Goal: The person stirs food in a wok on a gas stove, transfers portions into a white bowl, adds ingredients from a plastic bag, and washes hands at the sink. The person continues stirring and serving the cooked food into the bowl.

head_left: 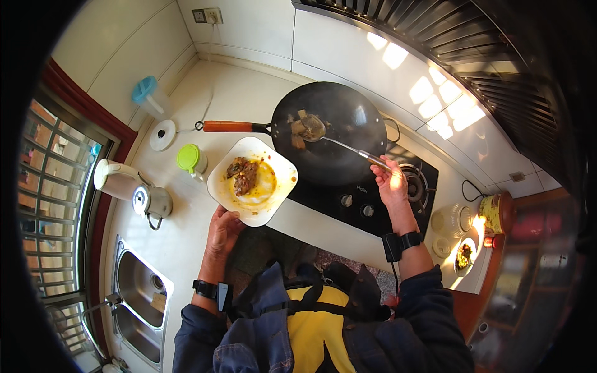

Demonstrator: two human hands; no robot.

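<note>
My left hand (225,231) grips the near edge of a white square plate (219,181), its thumb on the rim. Chunks of brown meat (244,176) and oily yellow sauce lie on that plate. In my right hand (392,181) is the wooden-ended handle of a metal ladle (348,147). The ladle's bowl rests inside a black wok (339,109), among pieces of brown food (298,135) toward the wok's left side. Haze hangs over the wok, which sits on the hob with its orange wooden handle (233,126) pointing left. The plate is beside the wok, just below that handle.
A black gas hob (398,214) has a second burner (413,184) to the right. Left on the counter stand a green-lidded jar (190,159), a blue-lidded container (152,98) and a kettle (152,202). The double sink (140,286) is lower left. A small food plate (465,256) lies right.
</note>
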